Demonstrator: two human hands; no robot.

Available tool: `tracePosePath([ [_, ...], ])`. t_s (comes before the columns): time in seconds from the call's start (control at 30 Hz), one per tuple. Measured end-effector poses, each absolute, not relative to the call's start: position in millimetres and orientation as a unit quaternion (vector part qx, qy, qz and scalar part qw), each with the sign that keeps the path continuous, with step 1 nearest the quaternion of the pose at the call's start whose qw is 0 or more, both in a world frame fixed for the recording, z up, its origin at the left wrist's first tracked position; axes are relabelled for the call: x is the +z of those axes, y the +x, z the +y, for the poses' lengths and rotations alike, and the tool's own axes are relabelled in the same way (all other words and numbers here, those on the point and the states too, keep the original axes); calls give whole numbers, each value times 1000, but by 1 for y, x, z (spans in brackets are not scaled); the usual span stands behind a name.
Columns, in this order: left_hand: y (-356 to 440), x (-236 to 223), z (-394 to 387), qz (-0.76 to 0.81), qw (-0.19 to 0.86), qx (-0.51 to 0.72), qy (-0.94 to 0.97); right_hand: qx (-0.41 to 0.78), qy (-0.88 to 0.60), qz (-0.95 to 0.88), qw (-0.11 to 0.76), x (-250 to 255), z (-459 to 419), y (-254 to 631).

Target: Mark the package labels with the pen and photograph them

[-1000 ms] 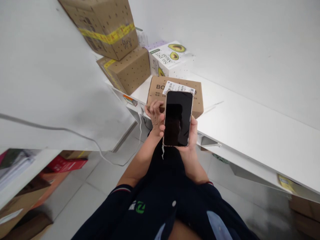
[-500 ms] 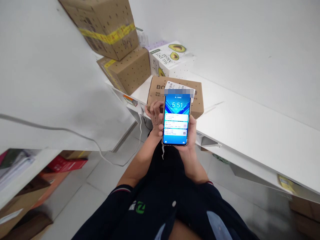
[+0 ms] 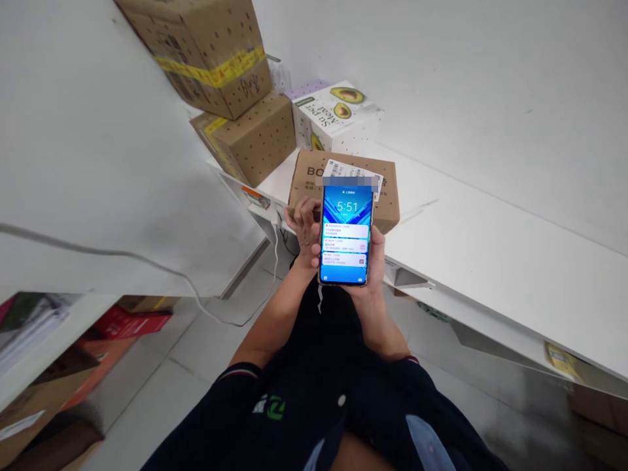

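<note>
My right hand (image 3: 377, 261) is closed round a smartphone (image 3: 345, 239), thumb along its right edge and fingertips showing at its left edge. The lit lock screen reads 5:51 above a blue wallpaper and several notification panels; a blurred strip covers its top. Partly behind the phone, my left hand (image 3: 305, 229) has its fingers curled close to the near left side of a brown cardboard box (image 3: 353, 161). Whether it grips anything is hidden. The box lies on the white desk and carries a white label (image 3: 338, 169), partly covered by the phone.
Two taped cardboard boxes are stacked, the upper box (image 3: 220, 65) over the lower box (image 3: 255, 137). Beside them stands a white avocado-print box (image 3: 338, 111). A white cable (image 3: 196, 297) trails across the left. The white desk (image 3: 490, 242) extends right; a shelf (image 3: 53, 347) stands lower left.
</note>
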State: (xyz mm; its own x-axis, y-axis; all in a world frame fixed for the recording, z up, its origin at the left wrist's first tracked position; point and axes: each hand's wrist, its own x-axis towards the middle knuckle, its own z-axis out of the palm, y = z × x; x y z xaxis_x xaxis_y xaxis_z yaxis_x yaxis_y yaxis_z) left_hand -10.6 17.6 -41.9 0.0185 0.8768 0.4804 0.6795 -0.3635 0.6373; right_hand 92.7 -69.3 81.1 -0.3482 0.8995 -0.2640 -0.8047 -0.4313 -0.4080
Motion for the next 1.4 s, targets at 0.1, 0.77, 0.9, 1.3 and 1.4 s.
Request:
tracePosePath([
  [0.1,-9,-24,8,545,96,455,697,808,-236,-97,531,82,-70,95],
  [0.77,3,6,2,570,41,426,701,28,-849,-379,367,15,-83,275],
  [0.9,3,6,2,567,32,428,703,-9,-903,-395,166,3,-78,293],
  [1.3,1,2,2,555,15,434,709,18,-869,-432,243,-2,-61,293],
  [1.4,-4,-2,2,523,5,457,720,124,-768,-468,419,6,-52,265],
])
